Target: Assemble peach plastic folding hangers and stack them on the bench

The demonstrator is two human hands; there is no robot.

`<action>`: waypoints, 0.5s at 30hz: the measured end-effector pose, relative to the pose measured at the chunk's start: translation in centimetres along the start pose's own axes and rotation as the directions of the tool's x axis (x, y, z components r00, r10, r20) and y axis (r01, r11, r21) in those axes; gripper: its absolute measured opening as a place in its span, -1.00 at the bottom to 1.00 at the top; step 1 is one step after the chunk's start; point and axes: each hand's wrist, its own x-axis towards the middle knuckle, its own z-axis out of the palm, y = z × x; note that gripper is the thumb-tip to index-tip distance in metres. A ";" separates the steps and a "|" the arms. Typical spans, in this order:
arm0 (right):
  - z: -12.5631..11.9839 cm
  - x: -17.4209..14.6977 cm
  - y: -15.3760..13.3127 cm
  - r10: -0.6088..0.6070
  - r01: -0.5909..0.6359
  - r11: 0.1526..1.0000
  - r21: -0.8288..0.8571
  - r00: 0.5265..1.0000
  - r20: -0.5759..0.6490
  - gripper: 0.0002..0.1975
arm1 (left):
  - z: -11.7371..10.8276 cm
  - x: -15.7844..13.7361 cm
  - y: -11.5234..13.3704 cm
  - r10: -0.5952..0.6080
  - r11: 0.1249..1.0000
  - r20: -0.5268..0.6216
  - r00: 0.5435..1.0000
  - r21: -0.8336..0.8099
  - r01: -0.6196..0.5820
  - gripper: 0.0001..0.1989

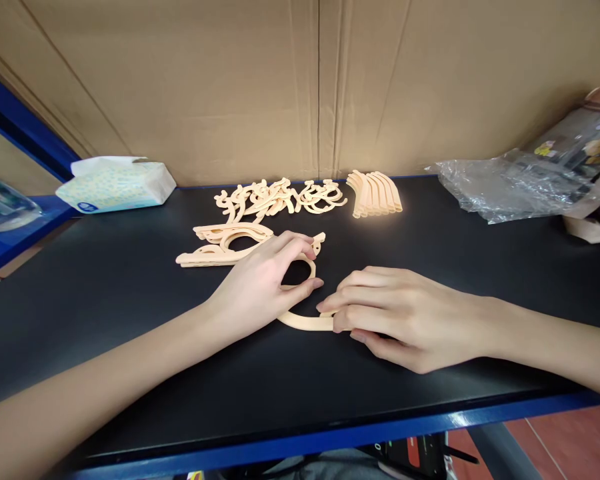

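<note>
My left hand (267, 277) lies over peach plastic folding hangers (210, 257), its thumb and bent fingers curled around the loop of one. The palm hides the middle of these pieces. Between thumb and forefinger part of the loop (313, 269) shows. In my right hand (405, 313) the fingers are closed on the end of a curved peach plastic hanger arm (307, 323). That arm's other end runs under my left hand, so I cannot tell what it joins.
Behind the hands lie a heap of loose hanger hooks (270, 199) and a row of curved hanger arms (377, 195). A tissue pack (117, 187) is at the back left, clear plastic bags (510, 183) at the back right. Cardboard (230, 87) stands behind the black tabletop (180, 400).
</note>
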 end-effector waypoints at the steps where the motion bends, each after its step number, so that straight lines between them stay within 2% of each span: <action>1: 0.0 0.0 0.0 0.003 -0.003 1.000 0.002 1.000 0.003 -0.80 | -0.1 0.0 0.0 0.000 1.000 0.007 1.000 0.003 0.000 -0.82; 15: 0.0 0.0 1.5 0.134 -0.134 0.989 -0.064 0.991 -0.016 -0.80 | -0.5 0.0 0.3 0.035 0.996 0.081 0.996 0.079 -0.042 -0.83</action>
